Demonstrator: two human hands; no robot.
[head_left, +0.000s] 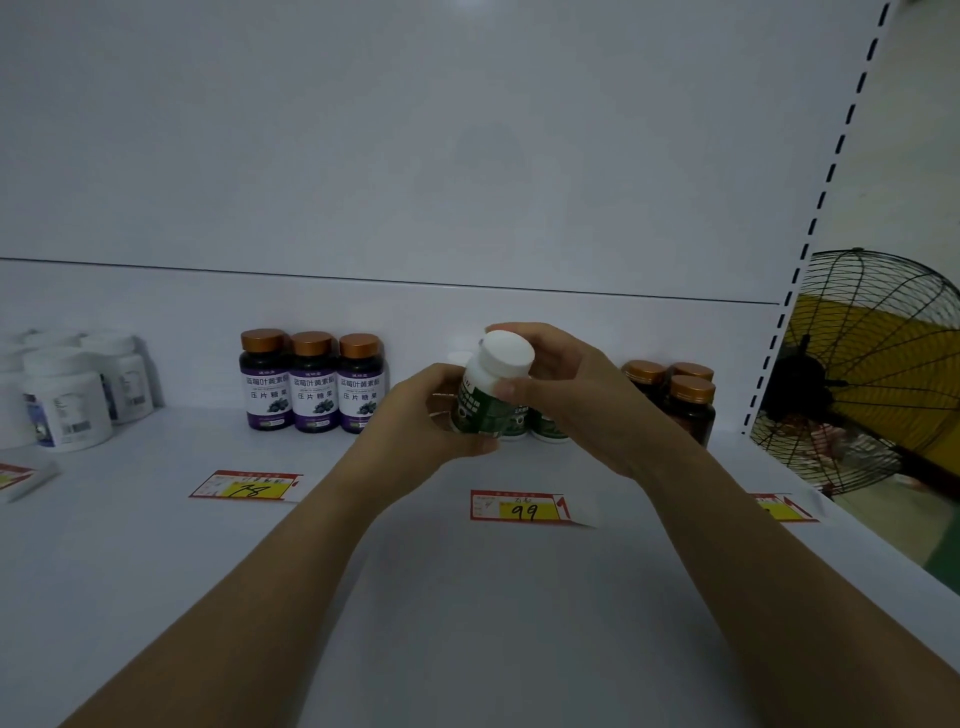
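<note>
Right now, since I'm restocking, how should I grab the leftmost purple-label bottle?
Grip the leftmost purple-label bottle round its body, below the copper cap, coming from the front-left. It stands upright, a neighbouring bottle crowds its right side, and its left and front are open.

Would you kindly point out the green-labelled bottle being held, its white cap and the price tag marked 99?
green-labelled bottle (480, 411), head view, on the green label.
white cap (508, 352), head view, on its top.
price tag marked 99 (523, 512), head view, on the yellow field.
</note>
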